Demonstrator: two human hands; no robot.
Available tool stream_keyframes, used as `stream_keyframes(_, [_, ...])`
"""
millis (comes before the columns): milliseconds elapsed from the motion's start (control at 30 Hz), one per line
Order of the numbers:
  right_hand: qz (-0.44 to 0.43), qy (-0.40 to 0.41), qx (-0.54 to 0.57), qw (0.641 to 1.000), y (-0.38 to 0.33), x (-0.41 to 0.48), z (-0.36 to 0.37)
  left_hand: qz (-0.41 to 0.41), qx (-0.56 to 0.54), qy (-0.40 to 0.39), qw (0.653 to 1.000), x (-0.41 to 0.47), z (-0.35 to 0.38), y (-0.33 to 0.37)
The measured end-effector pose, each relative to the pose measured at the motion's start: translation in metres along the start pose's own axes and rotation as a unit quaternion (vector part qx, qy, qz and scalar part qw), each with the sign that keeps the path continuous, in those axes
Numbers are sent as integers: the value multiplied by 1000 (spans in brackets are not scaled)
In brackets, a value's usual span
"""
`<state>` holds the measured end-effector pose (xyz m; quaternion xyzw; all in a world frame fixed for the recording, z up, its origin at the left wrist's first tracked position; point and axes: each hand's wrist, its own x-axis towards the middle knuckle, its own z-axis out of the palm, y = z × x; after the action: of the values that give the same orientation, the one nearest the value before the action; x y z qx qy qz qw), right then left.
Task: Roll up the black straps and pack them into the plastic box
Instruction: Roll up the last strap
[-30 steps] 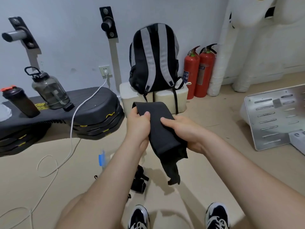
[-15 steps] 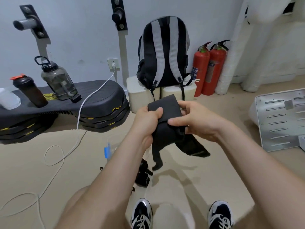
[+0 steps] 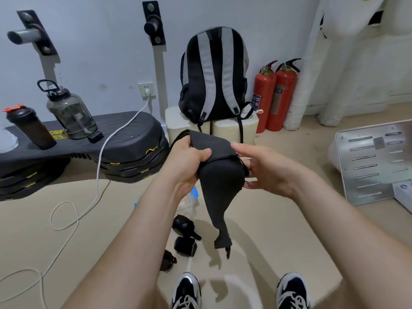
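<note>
Your left hand point(image 3: 189, 161) grips the black strap point(image 3: 220, 177) near its top, thumb across the front and fingers curled behind. Your right hand point(image 3: 269, 170) is spread, its straight fingers touching the strap's right edge and the thumb under the fold. You hold the strap in the air before you, and its tail hangs toward the floor point(image 3: 33, 230). Three rolled straps point(image 3: 184, 226) lie on the floor below, near the clear box point(image 3: 189, 204), which your left forearm partly hides. The yellow print point(image 3: 58, 134) on the platform point(image 3: 133, 141) and the labels on the two extinguishers point(image 3: 276, 97) are too blurred to read.
</note>
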<state>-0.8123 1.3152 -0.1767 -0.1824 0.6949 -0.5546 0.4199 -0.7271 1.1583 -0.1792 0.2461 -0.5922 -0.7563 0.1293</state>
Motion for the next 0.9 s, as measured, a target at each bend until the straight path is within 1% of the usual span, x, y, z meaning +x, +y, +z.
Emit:
stream_keyframes(100, [-37,67,-25,997,5,12,10,14,33,-13,999,-2,0,-1])
stream_keyframes(200, [-76,134,-11,988,4,15,13,38,94,23,995,0,2,-6])
stream_keyframes(267, [-72,176,-1,982,5,20,12,40,130,37,990,-3,4,-10])
stream_keyframes(367, [-74,240,5,968,9,28,9,14,139,-16,990,-14,8,-10])
stream_keyframes(433, [-103,250,19,963,7,27,5,-8,118,-67,991,-21,7,-6])
stream_keyframes(500, [-130,250,34,959,3,25,-1,-31,71,-131,988,-23,1,-4])
stream_keyframes(567, [-154,259,58,952,-2,21,-5,-43,44,-201,978,-25,-6,-4])
stream_keyframes(633, [-151,268,106,946,-6,18,-7,-40,77,-270,959,-31,-13,-6])
stream_keyframes(733, [-126,282,162,937,-5,18,-12,-3,173,-348,921,-38,-20,-12])
stream_keyframes(767, [-123,288,167,935,-5,18,-13,11,190,-352,916,-39,-22,-12])
stream_keyframes(800, [-124,293,168,933,-5,18,-14,26,197,-342,919,-40,-24,-11])
stream_keyframes(900, [-126,297,152,934,-6,20,-19,64,156,-304,938,-40,-30,-7])
